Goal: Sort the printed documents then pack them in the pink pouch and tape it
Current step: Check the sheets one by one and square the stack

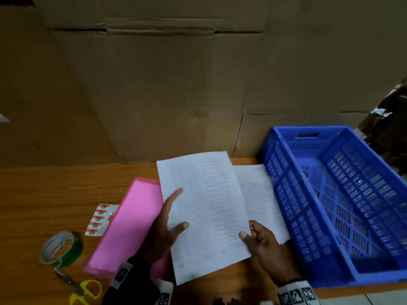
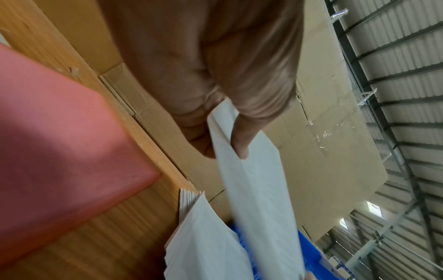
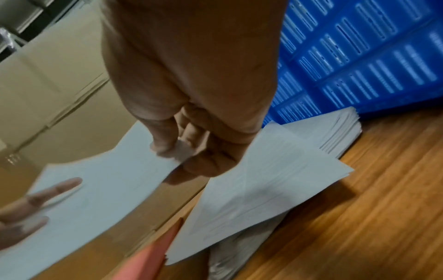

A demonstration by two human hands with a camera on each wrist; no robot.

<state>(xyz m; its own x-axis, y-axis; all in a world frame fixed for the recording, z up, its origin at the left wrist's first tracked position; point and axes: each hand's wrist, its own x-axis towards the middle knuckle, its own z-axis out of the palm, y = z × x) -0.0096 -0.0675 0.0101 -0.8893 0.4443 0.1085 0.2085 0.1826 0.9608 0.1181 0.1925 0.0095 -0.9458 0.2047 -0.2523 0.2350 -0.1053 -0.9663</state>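
A printed sheet (image 1: 204, 212) hangs lifted and tilted over the table, held by both hands. My left hand (image 1: 174, 214) grips its left edge, with the thumb and one finger on the printed face and the other fingers behind it (image 2: 239, 140). My right hand (image 1: 248, 235) pinches the lower right edge (image 3: 182, 157). The rest of the printed documents lie in a stack (image 1: 262, 194) under the sheet, against the blue crate. The pink pouch (image 1: 130, 223) lies flat to the left, partly under my left wrist.
A blue slotted crate (image 1: 286, 183) stands at the right. A green tape roll (image 1: 61, 247), yellow-handled scissors (image 1: 81, 289) and a sheet of orange labels (image 1: 100, 219) lie at the left near the front edge. Tall cardboard boxes (image 1: 154, 84) wall off the back.
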